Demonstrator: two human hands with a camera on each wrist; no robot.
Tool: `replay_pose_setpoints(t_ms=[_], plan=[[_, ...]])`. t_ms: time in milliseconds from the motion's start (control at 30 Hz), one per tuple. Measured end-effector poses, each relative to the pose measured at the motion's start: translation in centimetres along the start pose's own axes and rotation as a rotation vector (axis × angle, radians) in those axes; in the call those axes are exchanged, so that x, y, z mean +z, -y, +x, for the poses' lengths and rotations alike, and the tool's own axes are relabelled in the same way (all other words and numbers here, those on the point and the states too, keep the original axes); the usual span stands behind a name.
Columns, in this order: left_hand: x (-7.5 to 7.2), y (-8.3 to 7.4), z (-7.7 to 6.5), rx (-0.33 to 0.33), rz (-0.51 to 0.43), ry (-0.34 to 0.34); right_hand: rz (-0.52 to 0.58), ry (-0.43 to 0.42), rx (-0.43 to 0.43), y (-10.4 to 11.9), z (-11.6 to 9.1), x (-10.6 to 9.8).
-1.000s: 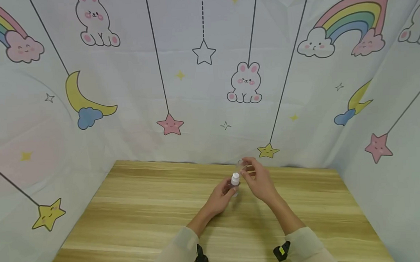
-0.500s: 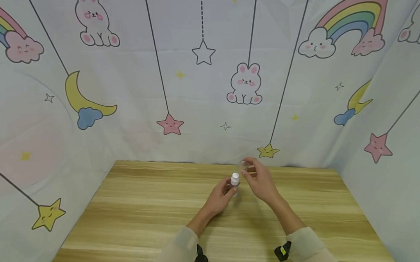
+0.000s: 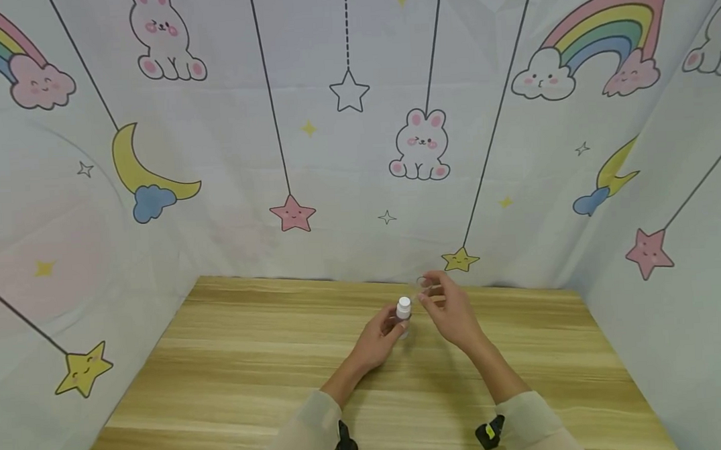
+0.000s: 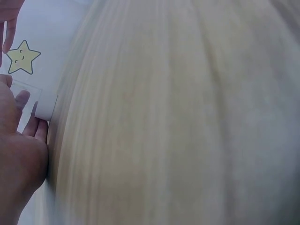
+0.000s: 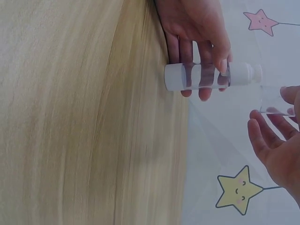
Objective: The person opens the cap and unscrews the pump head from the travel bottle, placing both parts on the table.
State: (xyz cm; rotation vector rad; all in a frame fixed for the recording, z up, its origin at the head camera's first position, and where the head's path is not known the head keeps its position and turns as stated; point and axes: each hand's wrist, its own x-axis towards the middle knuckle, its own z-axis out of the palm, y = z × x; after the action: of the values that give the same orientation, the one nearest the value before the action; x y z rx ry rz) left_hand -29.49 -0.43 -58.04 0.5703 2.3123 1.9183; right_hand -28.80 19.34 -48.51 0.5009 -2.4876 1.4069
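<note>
A small clear pump bottle (image 3: 404, 308) with a white pump head and white base stands upright on the wooden table. My left hand (image 3: 374, 338) grips its body, fingers wrapped around the clear middle in the right wrist view. Just right of and above the pump head, my right hand (image 3: 451, 311) pinches a clear cap (image 5: 272, 98) between thumb and fingers. The cap is apart from the bottle, and the white pump head (image 5: 243, 74) is uncovered. In the left wrist view, the left hand (image 4: 21, 154) hides much of the bottle around its white base (image 4: 46, 107).
The wood-grain table (image 3: 252, 364) extends around both hands. Behind it hangs a white curtain (image 3: 345, 158) printed with stars, rabbits and rainbows, and more of it borders the left and right sides. Black wrist cameras sit by both sleeves.
My right hand has drifted slightly right with the clear cap, widening its distance from the pump head. The left hand and bottle have stayed in place.
</note>
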Motion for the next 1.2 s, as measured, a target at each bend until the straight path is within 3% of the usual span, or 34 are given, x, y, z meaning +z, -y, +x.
replay_pose_setpoints(t_ms=[467,900,1200], plan=[[0.1,-0.1,0.0,-0.01,-0.002,0.002,-0.008,-0.025,0.002,-0.6,-0.4,-0.3],[0.1,-0.4,-0.2,0.034,-0.047,-0.023,-0.001,-0.054,0.034,-0.9,-0.7,-0.3],[-0.2,0.1,0.0,-0.008,-0.04,0.005,0.011,-0.034,0.051,-1.6,-1.0,-0.2]])
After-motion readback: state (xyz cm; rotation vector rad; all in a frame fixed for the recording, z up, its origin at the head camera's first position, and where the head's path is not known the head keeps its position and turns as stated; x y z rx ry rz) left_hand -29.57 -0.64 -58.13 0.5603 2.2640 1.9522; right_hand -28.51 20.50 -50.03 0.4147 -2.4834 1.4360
